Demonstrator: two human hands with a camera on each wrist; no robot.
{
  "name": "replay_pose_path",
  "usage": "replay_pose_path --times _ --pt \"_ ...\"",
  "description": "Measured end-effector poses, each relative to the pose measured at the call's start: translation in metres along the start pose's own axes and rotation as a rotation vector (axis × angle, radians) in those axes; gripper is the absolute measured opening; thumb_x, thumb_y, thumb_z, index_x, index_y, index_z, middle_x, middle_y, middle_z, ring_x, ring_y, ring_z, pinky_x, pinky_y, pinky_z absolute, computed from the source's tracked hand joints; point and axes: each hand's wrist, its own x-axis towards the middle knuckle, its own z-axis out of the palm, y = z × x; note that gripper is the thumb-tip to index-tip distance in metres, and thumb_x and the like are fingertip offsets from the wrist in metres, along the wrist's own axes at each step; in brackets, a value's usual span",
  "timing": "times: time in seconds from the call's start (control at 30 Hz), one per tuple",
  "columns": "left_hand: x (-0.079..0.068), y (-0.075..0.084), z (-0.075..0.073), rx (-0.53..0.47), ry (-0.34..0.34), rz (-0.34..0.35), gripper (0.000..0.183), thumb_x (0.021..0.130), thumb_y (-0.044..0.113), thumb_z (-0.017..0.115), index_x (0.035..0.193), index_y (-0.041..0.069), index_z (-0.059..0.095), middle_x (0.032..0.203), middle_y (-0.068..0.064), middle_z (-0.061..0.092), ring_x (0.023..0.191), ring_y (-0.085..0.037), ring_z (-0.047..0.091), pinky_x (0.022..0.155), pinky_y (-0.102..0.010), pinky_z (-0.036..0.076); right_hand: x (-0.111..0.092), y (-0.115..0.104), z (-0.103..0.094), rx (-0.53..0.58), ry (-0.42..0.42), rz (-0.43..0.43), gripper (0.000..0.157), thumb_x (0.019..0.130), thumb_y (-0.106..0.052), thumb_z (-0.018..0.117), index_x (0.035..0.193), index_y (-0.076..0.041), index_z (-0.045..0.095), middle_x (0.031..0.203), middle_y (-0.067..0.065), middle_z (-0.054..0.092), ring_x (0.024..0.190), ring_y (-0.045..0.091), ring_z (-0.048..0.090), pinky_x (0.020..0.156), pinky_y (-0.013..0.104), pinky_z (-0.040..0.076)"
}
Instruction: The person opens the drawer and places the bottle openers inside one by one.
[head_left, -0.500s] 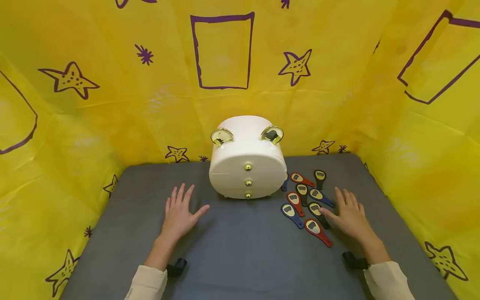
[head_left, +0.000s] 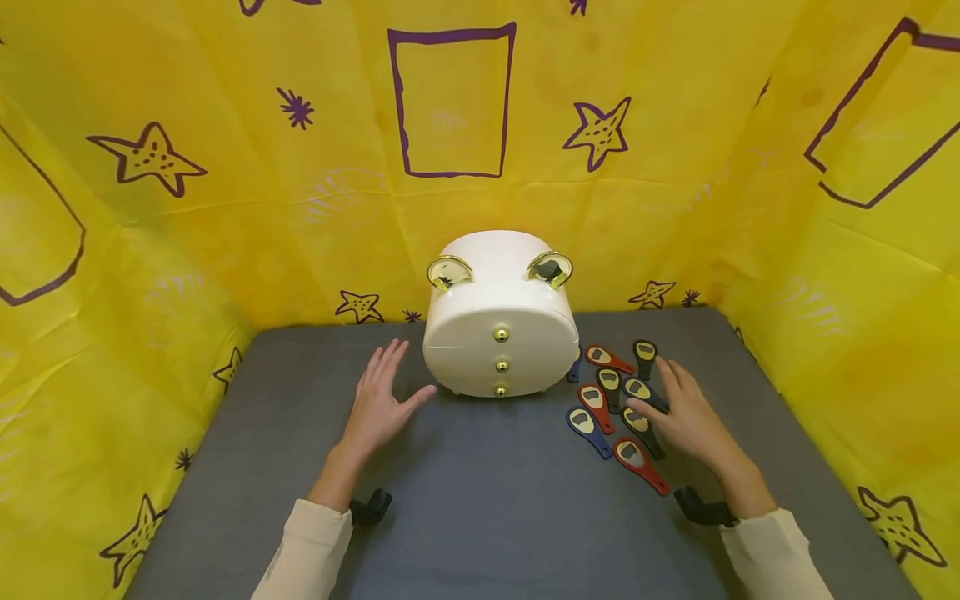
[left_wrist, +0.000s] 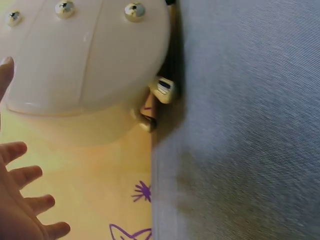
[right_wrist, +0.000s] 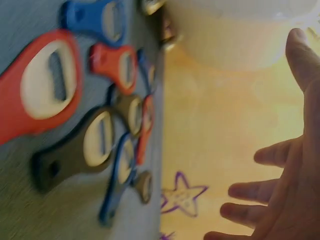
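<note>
A white rounded box [head_left: 498, 350] with gold knobs down its front and two gold ear-like rings on top stands at the back of the table. To its right lie several bottle openers [head_left: 630, 457] in red, blue and black, one partly hidden behind the box. My left hand [head_left: 378, 414] hovers left of the box, fingers spread and holding nothing. Over the right edge of the openers is my right hand [head_left: 690, 421], with thumb apart and fingers extended. In the right wrist view that hand [right_wrist: 290, 185] is visibly apart from the openers [right_wrist: 50, 80].
The table [head_left: 480, 517] has a grey cloth surface. Yellow fabric walls [head_left: 450, 208] with purple drawings enclose its back and sides, and the box stands close to the back one. A dark wrist camera [head_left: 372, 507] is strapped to each wrist.
Both hands have moved inward: the left forward and right toward the box, the right leftward over the openers. The head view has shifted slightly. Box and openers lie as before.
</note>
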Motion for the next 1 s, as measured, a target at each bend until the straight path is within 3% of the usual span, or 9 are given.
replay_pose_path --times 0.5,0.6,0.7,0.8,1.0 --pt "0.020 0.010 0.000 -0.280 0.091 0.114 0.080 0.082 0.028 0.079 0.150 0.018 0.037 0.157 -0.009 0.037 0.144 -0.032 0.033 0.115 -0.059 0.029 0.009 -0.047 -0.016 0.169 -0.016 -0.128 0.080 0.095 -0.047 0.057 0.154 -0.005 0.024 0.157 0.027 0.025 0.141 0.049 0.025 0.107 0.073 0.026" --pt "0.023 0.012 0.001 -0.302 0.103 0.128 0.079 0.082 0.025 0.079 0.150 0.020 0.039 0.157 -0.009 0.037 0.144 -0.032 0.033 0.116 -0.058 0.029 0.011 -0.056 -0.016 0.200 0.015 -0.164 0.070 0.096 -0.043 0.058 0.151 -0.006 0.034 0.145 0.024 0.046 0.128 0.043 0.047 0.100 0.063 0.042" --pt "0.027 0.015 0.001 -0.319 0.111 0.143 0.078 0.081 0.023 0.080 0.149 0.021 0.041 0.156 -0.009 0.037 0.144 -0.031 0.034 0.116 -0.058 0.029 0.015 -0.066 -0.015 0.227 0.056 -0.210 0.056 0.097 -0.038 0.059 0.142 -0.006 0.048 0.122 0.018 0.065 0.105 0.034 0.063 0.085 0.047 0.054" --pt "0.031 0.016 0.003 -0.329 0.112 0.157 0.076 0.081 0.022 0.080 0.148 0.019 0.042 0.156 -0.010 0.038 0.144 -0.030 0.034 0.116 -0.057 0.029 0.020 -0.077 -0.013 0.271 0.067 -0.240 0.046 0.096 -0.034 0.061 0.133 -0.005 0.057 0.108 0.012 0.070 0.094 0.029 0.067 0.079 0.038 0.055" --pt "0.039 0.020 0.007 -0.347 0.130 0.199 0.079 0.079 0.017 0.082 0.147 0.018 0.043 0.154 -0.011 0.041 0.143 -0.031 0.036 0.116 -0.055 0.031 0.027 -0.099 -0.007 0.364 0.007 -0.250 0.042 0.097 -0.032 0.060 0.130 -0.005 0.061 0.112 0.013 0.071 0.093 0.026 0.069 0.077 0.033 0.057"
